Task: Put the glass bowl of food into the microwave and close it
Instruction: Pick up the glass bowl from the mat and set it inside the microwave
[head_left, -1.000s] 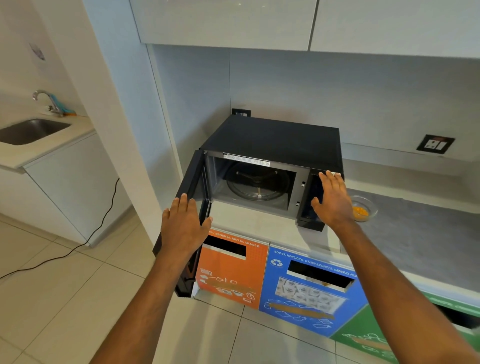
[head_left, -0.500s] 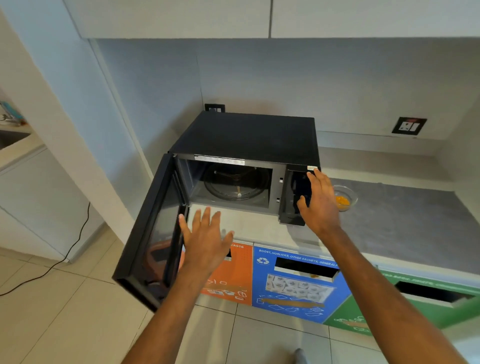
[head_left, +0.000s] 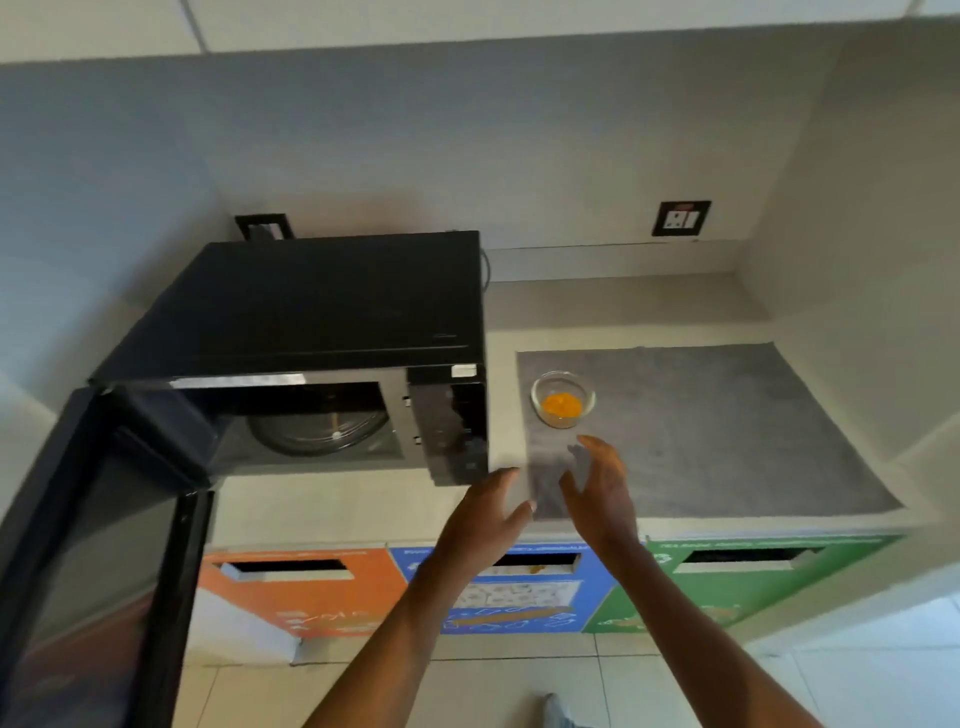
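Single head view, looking steeply down, close over counter (head_left: 649, 312) edge.

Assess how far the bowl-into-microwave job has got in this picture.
Done: the microwave door hangs wide open. In hand: the left hand and right hand, both empty, are near the glass bowl of food on the grey mat. Left: lift it onto the turntable, shut the door.

Bowl (head_left: 563, 399): clear glass, glossy rim. Microwave (head_left: 332, 306): black casing, dull sheen; its door (head_left: 98, 561) glossy, reflecting. Turntable (head_left: 319, 434) glass. Mat (head_left: 727, 426) under my bowl: grey, matt, rough-looking. Bench (head_left: 322, 509): smooth, pale, matt.
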